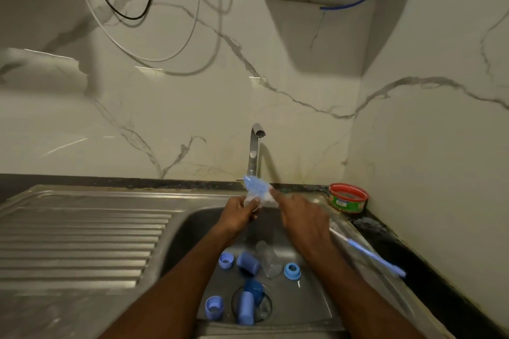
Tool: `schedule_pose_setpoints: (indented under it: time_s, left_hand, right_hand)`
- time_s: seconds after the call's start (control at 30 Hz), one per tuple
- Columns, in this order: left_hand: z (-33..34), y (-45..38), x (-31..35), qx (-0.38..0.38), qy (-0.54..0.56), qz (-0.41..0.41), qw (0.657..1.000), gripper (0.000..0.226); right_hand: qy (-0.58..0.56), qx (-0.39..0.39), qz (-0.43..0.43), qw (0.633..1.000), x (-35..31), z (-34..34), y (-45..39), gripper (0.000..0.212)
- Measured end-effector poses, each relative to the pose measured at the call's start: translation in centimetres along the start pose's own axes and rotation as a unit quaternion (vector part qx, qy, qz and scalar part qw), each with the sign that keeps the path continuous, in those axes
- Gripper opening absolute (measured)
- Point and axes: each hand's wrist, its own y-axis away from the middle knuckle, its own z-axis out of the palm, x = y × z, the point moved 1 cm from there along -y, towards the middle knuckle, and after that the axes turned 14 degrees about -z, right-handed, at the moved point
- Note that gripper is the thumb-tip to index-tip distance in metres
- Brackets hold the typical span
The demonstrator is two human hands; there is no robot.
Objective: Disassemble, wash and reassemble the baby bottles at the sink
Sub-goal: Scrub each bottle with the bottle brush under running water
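Over the sink basin (192,228), my left hand (238,216) grips a small clear bottle part (252,199). My right hand (301,219) grips a long bottle brush; its blue-and-white bristle head (256,186) pokes up beside the clear part and its blue handle (377,257) sticks out to the right. Motion blurs both. On the basin floor lie a clear bottle (268,259), blue caps (248,261) (246,308), and blue rings (226,259) (292,271) (214,307). A dark blue piece (254,287) sits by the drain.
The tap (254,151) stands behind the sink with a thin stream running. A ribbed steel drainboard (77,237) spreads to the left. A red-rimmed green tub (348,198) sits on the dark counter at the right corner. Cables hang on the marble wall.
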Motion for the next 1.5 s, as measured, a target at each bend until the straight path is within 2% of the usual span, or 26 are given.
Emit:
schedule_pose_setpoints:
  time_s: [0.07, 0.1, 0.2, 0.33, 0.37, 0.47, 0.57, 0.6, 0.67, 0.73, 0.83, 0.93, 0.97, 1.07, 1.2, 1.33, 1.43, 1.5]
  left_hand:
    - [-0.2, 0.3, 0.2, 0.008, 0.024, 0.001, 1.0, 0.025]
    - [-0.3, 0.4, 0.4, 0.01, 0.035, 0.002, 0.999, 0.024]
    - [-0.4, 0.9, 0.8, 0.008, 0.032, 0.02, 0.999, 0.021]
    - [-0.2, 0.7, 0.6, -0.005, 0.034, 0.019, 0.999, 0.015]
    - [-0.2, 0.6, 0.6, -0.013, 0.035, 0.018, 0.999, 0.017]
    - [0.1, 0.4, 0.4, -0.033, 0.025, 0.024, 0.999, 0.02]
    - [0.1, 0.3, 0.6, 0.0, 0.016, 0.016, 1.0, 0.019]
    - [0.0, 0.1, 0.6, 0.005, 0.018, 0.01, 1.0, 0.018]
    - [-0.1, -0.1, 0.3, -0.001, 0.008, 0.015, 1.0, 0.029]
    - [0.0, 0.0, 0.2, -0.008, -0.006, 0.019, 1.0, 0.031]
    - [-0.1, 0.0, 0.2, 0.009, -0.009, 0.018, 1.0, 0.031]
    - [-0.2, 0.1, -0.1, -0.01, -0.062, 0.045, 0.997, 0.032]
    - [-0.1, 0.1, -0.3, -0.006, -0.081, 0.05, 0.995, 0.033]
    - [-0.3, 0.1, -0.5, 0.074, -0.149, 0.078, 0.983, 0.041]
    - [-0.4, 0.2, -0.4, 0.112, -0.227, 0.156, 0.955, 0.045]
    - [-0.7, 0.3, 0.2, 0.193, -0.241, 0.19, 0.932, 0.048]
    - [-0.8, 0.2, 0.2, 0.175, -0.29, 0.222, 0.914, 0.048]
    - [-0.9, 0.3, 0.3, 0.156, -0.297, 0.251, 0.908, 0.046]
  right_hand:
    - [-0.051, -0.075, -0.038, 0.995, -1.1, 0.7, -0.1, 0.066]
    - [-0.056, -0.072, -0.039, 0.995, -1.1, 0.9, -0.1, 0.068]
    - [-0.001, -0.016, 0.036, 0.999, 0.5, 0.6, -0.8, 0.066]
    - [-0.028, -0.053, -0.033, 0.998, -0.9, 1.1, -0.1, 0.063]
    - [-0.01, -0.04, -0.032, 0.999, -0.6, 0.9, -0.3, 0.063]
    - [0.027, -0.007, 0.048, 0.998, 0.8, 1.1, -0.7, 0.066]
    - [-0.023, -0.046, -0.016, 0.999, -0.5, 1.7, -0.4, 0.062]
    - [-0.01, -0.031, -0.03, 0.999, -0.4, 2.0, -0.3, 0.066]
    - [0.024, 0.003, 0.021, 0.999, 0.6, 1.8, -0.6, 0.071]
    - [0.018, -0.008, 0.045, 0.999, 0.9, 1.8, -0.8, 0.067]
    - [-0.009, 0.007, -0.042, 0.999, 0.1, 2.6, -0.4, 0.068]
    - [0.001, 0.014, 0.046, 0.999, 1.5, 1.9, -0.7, 0.065]
    - [-0.002, 0.007, 0.05, 0.999, 1.4, 1.8, -0.6, 0.064]
    - [-0.018, -0.041, -0.018, 0.999, 0.4, 1.9, -0.4, 0.067]
    - [0.0, -0.012, 0.06, 0.998, 1.5, 1.7, -0.3, 0.06]
    - [-0.02, -0.02, -0.001, 1.0, 0.5, 1.9, -0.4, 0.056]
    - [-0.016, -0.012, 0.047, 0.999, 1.7, 1.4, -0.5, 0.056]
    - [-0.015, -0.009, 0.02, 1.0, 1.2, 1.1, -0.1, 0.056]
